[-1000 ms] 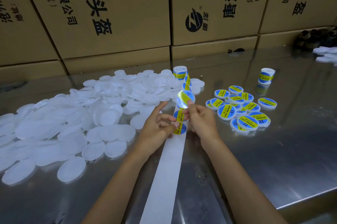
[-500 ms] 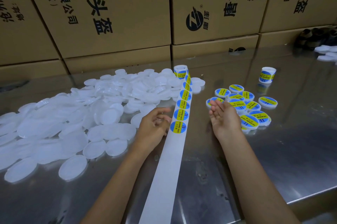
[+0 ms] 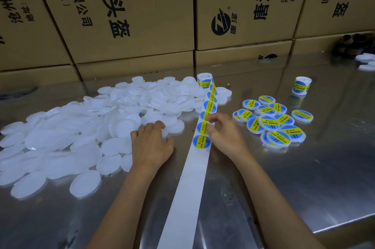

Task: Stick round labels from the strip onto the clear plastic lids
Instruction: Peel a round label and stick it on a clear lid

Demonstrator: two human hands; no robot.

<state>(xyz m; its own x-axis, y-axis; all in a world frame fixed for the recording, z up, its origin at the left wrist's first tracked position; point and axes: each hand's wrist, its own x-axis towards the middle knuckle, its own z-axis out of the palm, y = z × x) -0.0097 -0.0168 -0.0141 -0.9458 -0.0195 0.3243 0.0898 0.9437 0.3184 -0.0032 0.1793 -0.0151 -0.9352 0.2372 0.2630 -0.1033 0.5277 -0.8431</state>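
A white backing strip (image 3: 183, 194) runs from the front edge up to its roll (image 3: 204, 80), carrying several round blue and yellow labels (image 3: 201, 141). My right hand (image 3: 225, 137) lies at the strip's right edge, its curled fingertips pinching at a label about the third from the end. My left hand (image 3: 151, 145) is palm down at the near edge of the pile of clear plastic lids (image 3: 81, 127), with bent fingers resting on a lid (image 3: 172, 125) and the thumb free. Several labelled lids (image 3: 269, 124) lie heaped to the right.
A second label roll (image 3: 301, 86) stands at the back right of the shiny metal table (image 3: 304, 177). Stacked cardboard boxes (image 3: 121, 15) wall off the far side. A few more white lids (image 3: 366, 62) sit at the far right, and the table's edge runs along the lower right.
One second ago both hands held a labelled lid above the strip. My right hand put it on the labelled heap and came back to the strip. My left hand shifted left onto the clear lids.
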